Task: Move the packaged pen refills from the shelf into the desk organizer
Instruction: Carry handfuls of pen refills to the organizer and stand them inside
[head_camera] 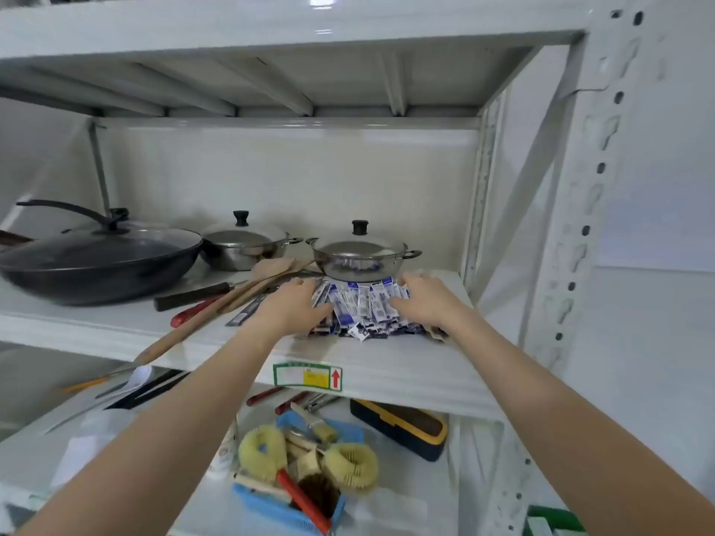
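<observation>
1. Evidently both hands flank the pile: left hand (295, 305) and right hand (419, 299) press in, fingers loosely curved, seemingly not yet gripping.
2. Between them, packaged pen refills (363, 309) lie lengthwise front-to-back near the shelf (406, 365) front edge, before a lidded pot (360, 257).

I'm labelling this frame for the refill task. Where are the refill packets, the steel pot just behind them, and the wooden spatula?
refill packets (361, 305): head view, middle of the pile between the hands.
steel pot (358, 261): head view, its side wall.
wooden spatula (271, 269): head view, its flat blade.
</observation>
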